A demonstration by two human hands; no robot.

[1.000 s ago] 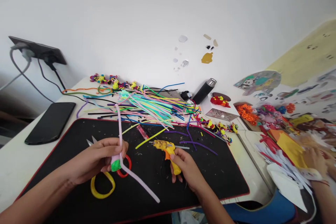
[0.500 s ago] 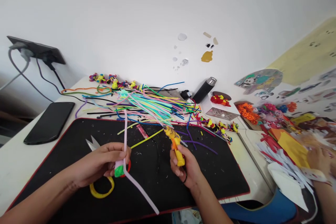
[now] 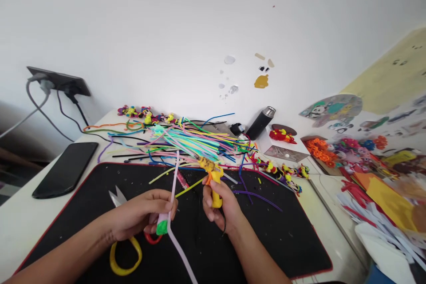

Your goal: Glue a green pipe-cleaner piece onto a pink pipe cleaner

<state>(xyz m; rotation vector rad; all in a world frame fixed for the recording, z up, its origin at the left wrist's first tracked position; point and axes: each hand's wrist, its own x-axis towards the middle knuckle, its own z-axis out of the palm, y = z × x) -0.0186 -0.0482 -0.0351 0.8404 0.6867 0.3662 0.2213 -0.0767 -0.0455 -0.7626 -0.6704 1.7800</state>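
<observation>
Between its thumb and fingers, my left hand [image 3: 146,213] pinches a small pink-and-green fuzzy piece [image 3: 162,226] together with a long pale pink pipe cleaner [image 3: 178,246], which bends where it passes the fingers. My right hand [image 3: 221,208] is wrapped round the handle of a yellow hot glue gun [image 3: 213,177], its dirty nozzle tilted up and left. The two hands are apart over a black mat [image 3: 266,239]. Under my left hand lies a pair of scissors [image 3: 128,259] with yellow and red handles, partly covered by the hand.
A heap of colourful pipe cleaners [image 3: 193,140] lies behind the mat. A black phone [image 3: 65,171] is at the left. At the back right stand a black bottle [image 3: 262,123] and a white box [image 3: 282,148]. Paper strips and yellow sheets [image 3: 388,195] lie at the far right.
The view has shifted, with the scene sitting lower. My hands are closer together, the glue gun nearer the pink pipe cleaner. The other person's hand at the right has mostly left view.
</observation>
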